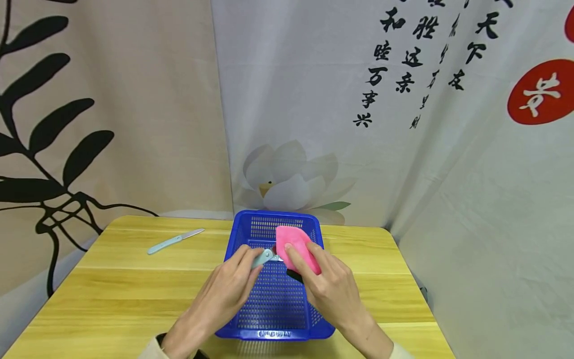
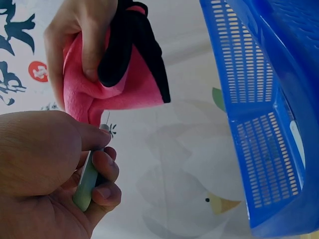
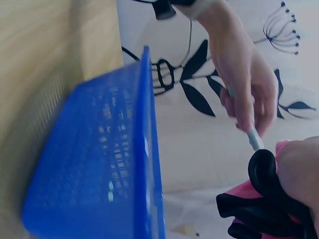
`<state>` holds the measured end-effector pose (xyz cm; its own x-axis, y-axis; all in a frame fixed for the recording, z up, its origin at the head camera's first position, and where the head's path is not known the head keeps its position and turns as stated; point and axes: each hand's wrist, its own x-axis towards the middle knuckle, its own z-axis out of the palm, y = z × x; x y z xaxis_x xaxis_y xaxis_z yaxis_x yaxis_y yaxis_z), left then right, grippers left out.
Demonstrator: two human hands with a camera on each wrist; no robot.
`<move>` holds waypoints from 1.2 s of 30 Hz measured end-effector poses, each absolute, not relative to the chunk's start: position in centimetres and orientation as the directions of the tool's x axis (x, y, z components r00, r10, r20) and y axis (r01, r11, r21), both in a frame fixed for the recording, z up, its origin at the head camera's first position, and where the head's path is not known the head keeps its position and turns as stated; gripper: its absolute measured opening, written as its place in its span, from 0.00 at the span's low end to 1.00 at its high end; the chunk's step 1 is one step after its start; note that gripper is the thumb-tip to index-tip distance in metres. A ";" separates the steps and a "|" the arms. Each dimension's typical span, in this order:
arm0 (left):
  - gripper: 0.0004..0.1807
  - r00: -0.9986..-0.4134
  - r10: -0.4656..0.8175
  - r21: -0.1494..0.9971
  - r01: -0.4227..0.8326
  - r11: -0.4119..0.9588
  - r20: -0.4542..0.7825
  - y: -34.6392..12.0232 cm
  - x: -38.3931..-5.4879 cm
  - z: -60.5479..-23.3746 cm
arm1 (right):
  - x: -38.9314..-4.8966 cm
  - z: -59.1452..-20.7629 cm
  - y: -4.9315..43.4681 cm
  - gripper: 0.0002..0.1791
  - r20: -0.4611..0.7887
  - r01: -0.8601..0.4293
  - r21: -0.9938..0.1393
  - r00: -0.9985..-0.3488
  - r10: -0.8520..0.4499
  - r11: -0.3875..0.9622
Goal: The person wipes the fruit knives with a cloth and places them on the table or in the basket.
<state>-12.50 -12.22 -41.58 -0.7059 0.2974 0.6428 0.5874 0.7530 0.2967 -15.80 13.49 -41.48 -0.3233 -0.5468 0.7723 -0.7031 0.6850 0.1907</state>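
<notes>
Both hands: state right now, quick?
Left hand: closed, holding a tool by its pale blue-green handle.
Right hand: closed, holding a pink cloth with black edging.

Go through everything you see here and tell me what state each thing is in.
Basket: upright on the table
Knife: lying on the table, blade bare
Pale-handled tool: gripped in the left hand, far end at the cloth and partly hidden
Cloth: bunched up in the right hand
Curtain: hanging, lightly creased
</notes>
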 end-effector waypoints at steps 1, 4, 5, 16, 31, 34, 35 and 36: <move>0.17 -0.699 0.300 0.292 0.593 0.750 0.649 -12.2 -12.5 -41.6 | -15.6 -41.6 13.2 0.25 0.767 -0.707 0.199 -0.318 -0.557 0.679; 0.16 -0.689 0.309 0.287 0.606 0.742 0.656 -12.2 -12.5 -41.6 | -15.1 -41.9 12.4 0.25 0.751 -0.721 0.217 -0.308 -0.585 0.658; 0.15 -0.690 0.311 0.289 0.608 0.740 0.654 -12.2 -12.5 -41.6 | -15.0 -41.9 12.1 0.25 0.743 -0.726 0.221 -0.308 -0.595 0.651; 0.15 -0.669 0.332 0.272 0.630 0.728 0.665 -12.3 -12.4 -41.8 | -14.8 -41.9 11.8 0.38 0.672 -0.715 0.197 -0.399 -0.624 0.670; 0.16 -0.678 0.346 0.263 0.626 0.734 0.648 -12.2 -12.4 -41.6 | -17.0 -41.8 13.5 0.26 0.736 -0.681 0.219 -0.354 -0.577 0.698; 0.16 -0.678 0.348 0.261 0.626 0.735 0.647 -12.2 -12.3 -41.6 | -17.4 -41.8 13.9 0.26 0.741 -0.675 0.223 -0.352 -0.572 0.704; 0.16 -0.680 0.348 0.263 0.626 0.734 0.646 -12.1 -12.3 -41.6 | -17.5 -41.8 14.1 0.27 0.741 -0.672 0.223 -0.354 -0.570 0.706; 0.16 -0.682 0.348 0.266 0.625 0.734 0.643 -12.1 -12.3 -41.6 | -17.7 -41.8 14.2 0.27 0.743 -0.670 0.223 -0.354 -0.569 0.708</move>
<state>-12.33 -12.13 -41.57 -0.6821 0.3478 0.6432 0.6249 0.7340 0.2658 -17.69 14.20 -41.82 -0.3538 -0.5687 0.7426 -0.6704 0.7078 0.2227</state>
